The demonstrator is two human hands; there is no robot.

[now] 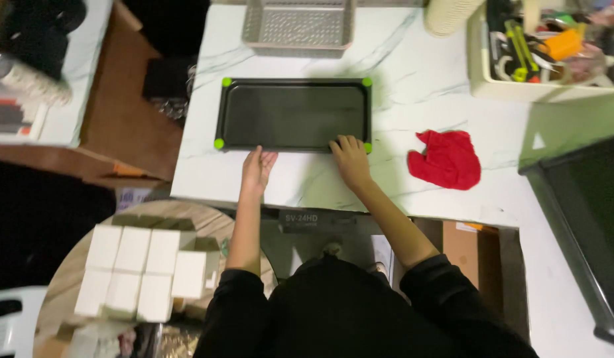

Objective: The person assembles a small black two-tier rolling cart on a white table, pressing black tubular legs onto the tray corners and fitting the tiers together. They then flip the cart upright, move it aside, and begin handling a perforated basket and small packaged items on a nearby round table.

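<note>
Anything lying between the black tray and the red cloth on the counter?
No. In the head view, only bare white marble counter separates the black tray from the red cloth.

1. Left hand [258,169] – lies flat, palm down, fingers together and pointing toward the top of the frame, just left of centre.
2. Right hand [350,159] – sits right of centre, fingers curled, knuckles up.
3. Both forearms are bare, with black sleeves pushed to the elbows.
</note>
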